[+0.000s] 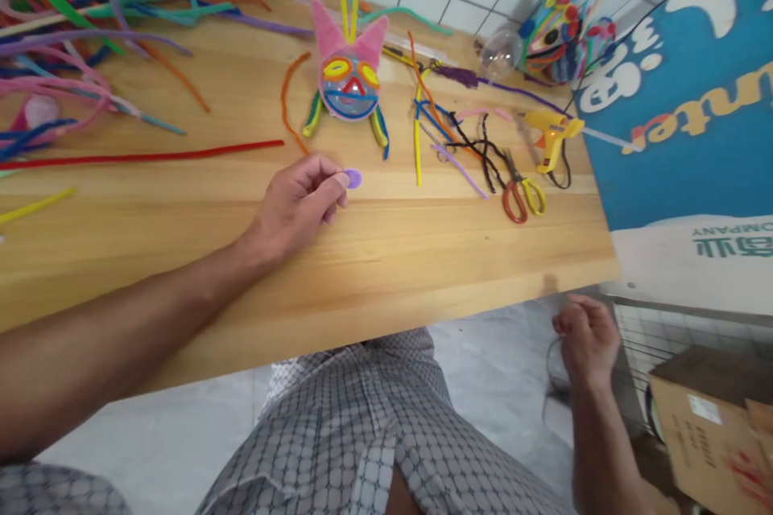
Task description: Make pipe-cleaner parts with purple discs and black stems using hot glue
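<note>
Between thumb and forefinger, my left hand (307, 197) pinches a small purple oval disc (353, 178) just above the table. Beyond it lies a clear ball ornament (350, 88) made up as a face, with pink pointed ears, yellow-ringed eyes, a red nose, a blue mouth, striped side pieces and a yellow loop on top. My right hand (589, 338) hangs past the table's front edge at the right, its fingers curled in. What it holds, if anything, I cannot make out.
Scissors (524, 197) and a yellow glue gun (551, 137) lie at the right, beside loose pipe cleaners (450, 125). A pile of pipe cleaners (84, 8) fills the back left. A colourful decorated piece (552, 36) stands by a blue board (694, 96). Cardboard boxes (713, 426) sit below right.
</note>
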Motion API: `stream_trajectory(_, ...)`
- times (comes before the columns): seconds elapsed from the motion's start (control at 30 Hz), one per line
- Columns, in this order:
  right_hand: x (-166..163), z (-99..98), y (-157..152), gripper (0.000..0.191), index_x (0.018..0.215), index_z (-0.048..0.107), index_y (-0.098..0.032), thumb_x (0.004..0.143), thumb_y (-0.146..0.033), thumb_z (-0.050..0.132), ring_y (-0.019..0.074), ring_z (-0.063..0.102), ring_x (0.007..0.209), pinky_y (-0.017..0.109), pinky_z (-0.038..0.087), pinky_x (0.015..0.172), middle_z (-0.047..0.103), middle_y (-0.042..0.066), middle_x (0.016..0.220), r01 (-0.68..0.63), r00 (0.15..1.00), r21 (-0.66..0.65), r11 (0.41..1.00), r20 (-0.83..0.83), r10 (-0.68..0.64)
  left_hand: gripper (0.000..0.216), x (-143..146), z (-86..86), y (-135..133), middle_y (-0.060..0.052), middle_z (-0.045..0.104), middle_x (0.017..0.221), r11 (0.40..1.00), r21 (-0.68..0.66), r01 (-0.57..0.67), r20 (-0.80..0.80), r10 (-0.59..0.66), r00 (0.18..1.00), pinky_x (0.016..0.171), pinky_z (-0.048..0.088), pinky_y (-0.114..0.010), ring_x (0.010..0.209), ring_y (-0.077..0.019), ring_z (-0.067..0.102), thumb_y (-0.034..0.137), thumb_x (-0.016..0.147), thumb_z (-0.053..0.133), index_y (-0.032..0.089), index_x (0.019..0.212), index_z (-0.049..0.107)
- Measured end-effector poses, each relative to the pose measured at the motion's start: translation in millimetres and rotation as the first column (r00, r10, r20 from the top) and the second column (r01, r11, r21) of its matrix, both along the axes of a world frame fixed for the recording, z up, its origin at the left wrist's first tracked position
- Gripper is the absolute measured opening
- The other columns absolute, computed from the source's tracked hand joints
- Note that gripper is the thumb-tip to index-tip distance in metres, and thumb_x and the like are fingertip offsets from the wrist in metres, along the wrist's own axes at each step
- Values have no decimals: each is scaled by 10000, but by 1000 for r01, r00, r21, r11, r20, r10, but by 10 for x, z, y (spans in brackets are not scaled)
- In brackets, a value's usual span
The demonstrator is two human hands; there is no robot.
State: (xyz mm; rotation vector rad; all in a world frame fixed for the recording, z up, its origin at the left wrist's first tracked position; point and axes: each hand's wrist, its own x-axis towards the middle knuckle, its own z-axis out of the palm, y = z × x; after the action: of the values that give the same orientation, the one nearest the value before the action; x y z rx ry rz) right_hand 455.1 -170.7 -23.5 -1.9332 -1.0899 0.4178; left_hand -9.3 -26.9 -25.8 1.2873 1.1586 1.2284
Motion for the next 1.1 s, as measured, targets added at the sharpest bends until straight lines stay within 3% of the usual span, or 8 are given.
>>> stream_trajectory(0.13,495,-125,-303,428,886,620,-245,674,-603,721,309,652,758,549,556,744,647,57,757,136,940,-197,971,334,-64,295,-23,19,-19,36,671,672,1000,-25,3,-20,-3,1000,473,399,-278,502,-90,504,455,935,783,230,791,658)
stream_trajectory(0.23,605,12,-329,420,846,648,-247,664,-609,758,471,608,1289,719,439,1102,690,225,1242,82,826,-220,972,561,57,271,-32,38,-39,43,678,676,998,-58,-14,-38,12,999,479,404,-276,517,-95,519,458,939,792,239,821,683)
stream_trajectory(0.3,474,195,-202,316,879,690,-264,773,-557,739,429,584,1379,661,419,1178,675,212,1370,-24,783,-145,989,612,109,271,-32,52,-50,48,675,667,997,-73,-27,-54,23,998,476,403,-267,512,-91,523,449,940,795,235,818,683)
stream_trajectory(0.47,-448,544,613,285,1024,764,-237,947,-501,690,278,759,910,546,574,994,770,76,949,-305,949,147,941,-39,314,201,-32,47,-64,50,672,656,996,-71,-50,-57,46,997,469,408,-248,507,-82,536,357,947,792,224,828,701)
stream_trajectory(0.63,-1697,503,1531,278,912,699,-245,972,-517,706,174,667,695,338,574,676,714,18,832,-610,619,214,763,-472,628,148,-40,12,-110,37,668,688,997,-79,-20,-55,15,998,487,431,-240,533,-92,552,319,978,743,229,863,723)
stream_trajectory(0.83,-2622,321,1812,373,998,610,-252,944,-604,721,117,535,619,268,497,607,588,-39,774,-750,485,161,641,-523,700,167,-13,77,-127,24,646,702,993,-121,-3,-44,-2,999,527,435,-249,554,-105,528,331,1001,681,210,890,710)
stream_trajectory(0.97,-2671,161,1716,347,1025,588,-249,970,-577,687,118,518,627,258,459,599,561,-48,761,-757,504,181,628,-450,737,183,-8,131,-102,24,634,695,995,-98,-5,-16,4,1000,560,437,-246,580,-108,520,334,998,660,198,885,702)
stream_trajectory(1.1,-2599,51,1670,232,1053,617,-230,995,-447,674,120,560,661,253,454,605,628,-26,811,-850,442,133,510,-346,827,192,-11,120,-97,25,629,694,996,-81,30,-12,-31,999,556,432,-243,572,-106,514,350,997,659,194,890,695)
